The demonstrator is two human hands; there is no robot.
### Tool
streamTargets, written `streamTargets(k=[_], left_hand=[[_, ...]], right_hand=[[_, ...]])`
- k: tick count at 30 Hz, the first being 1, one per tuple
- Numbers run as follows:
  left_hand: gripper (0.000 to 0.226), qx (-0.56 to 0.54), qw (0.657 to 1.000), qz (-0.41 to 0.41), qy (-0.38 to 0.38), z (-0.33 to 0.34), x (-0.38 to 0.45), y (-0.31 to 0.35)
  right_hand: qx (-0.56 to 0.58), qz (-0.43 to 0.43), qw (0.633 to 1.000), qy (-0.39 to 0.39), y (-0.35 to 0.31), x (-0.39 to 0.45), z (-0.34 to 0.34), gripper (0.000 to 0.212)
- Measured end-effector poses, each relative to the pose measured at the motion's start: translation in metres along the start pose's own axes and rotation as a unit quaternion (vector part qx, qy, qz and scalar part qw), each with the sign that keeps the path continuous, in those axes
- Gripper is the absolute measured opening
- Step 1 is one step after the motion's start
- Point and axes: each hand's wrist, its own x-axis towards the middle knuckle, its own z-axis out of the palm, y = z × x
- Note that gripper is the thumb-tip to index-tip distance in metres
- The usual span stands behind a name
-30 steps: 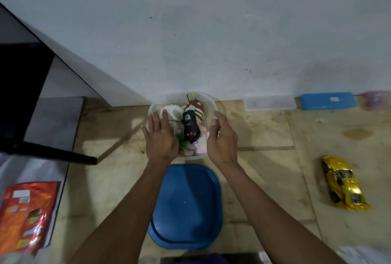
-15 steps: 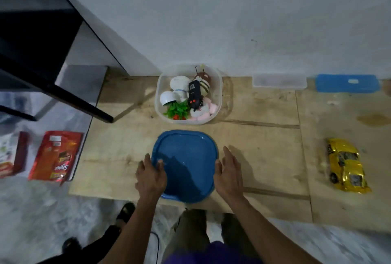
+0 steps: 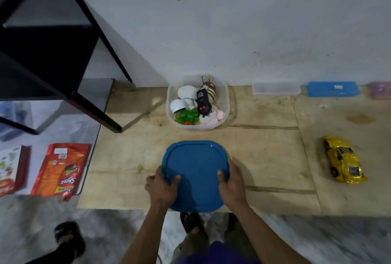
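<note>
A blue square lid (image 3: 195,164) lies near the front edge of the plywood board (image 3: 264,157). My left hand (image 3: 163,188) grips its left near edge, thumb on top. My right hand (image 3: 231,183) grips its right near edge the same way. Beyond the lid, against the wall, stands a clear plastic container (image 3: 226,102) with no lid on it. It holds several toys: white rounded pieces, a black remote, a striped bee figure, green plastic leaves and pink soft pieces.
A yellow toy car (image 3: 343,160) lies on the board at right. A clear box (image 3: 276,89) and a blue box (image 3: 333,89) lie along the wall. A black frame (image 3: 91,102) stands at left. Red snack packets (image 3: 60,168) lie on the floor.
Both hands left the clear container, came back to the blue lid, and now grip its two near edges. The view has pulled back from the wall.
</note>
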Motion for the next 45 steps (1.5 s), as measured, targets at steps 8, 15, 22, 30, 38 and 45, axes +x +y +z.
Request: streamTargets(k=[8, 15, 22, 30, 38, 45], left_hand=[[0.086, -0.120, 0.985, 0.108, 0.066, -0.027, -0.031, 0.015], [0.086, -0.152, 0.969, 0.175, 0.089, -0.061, 0.005, 0.098], [0.085, -0.135, 0.975, 0.156, 0.078, -0.066, 0.071, 0.164], [0.084, -0.057, 0.988, 0.120, 0.084, -0.051, 0.128, 0.193], [0.086, -0.009, 0.987, 0.123, 0.099, -0.038, 0.139, 0.178], [0.082, 0.019, 0.975, 0.210, 0.070, -0.028, 0.146, 0.173]], right_hand=[[0.087, -0.069, 0.980, 0.168, -0.040, -0.036, -0.008, 0.052], [0.108, -0.108, 0.968, 0.201, -0.109, 0.013, -0.030, 0.056], [0.054, -0.108, 0.973, 0.199, -0.151, 0.108, -0.034, 0.055], [0.008, -0.086, 0.979, 0.185, -0.157, 0.173, -0.025, 0.053], [-0.018, -0.094, 0.979, 0.181, -0.140, 0.179, -0.010, 0.057], [-0.128, -0.148, 0.967, 0.161, -0.130, 0.182, -0.001, 0.069]])
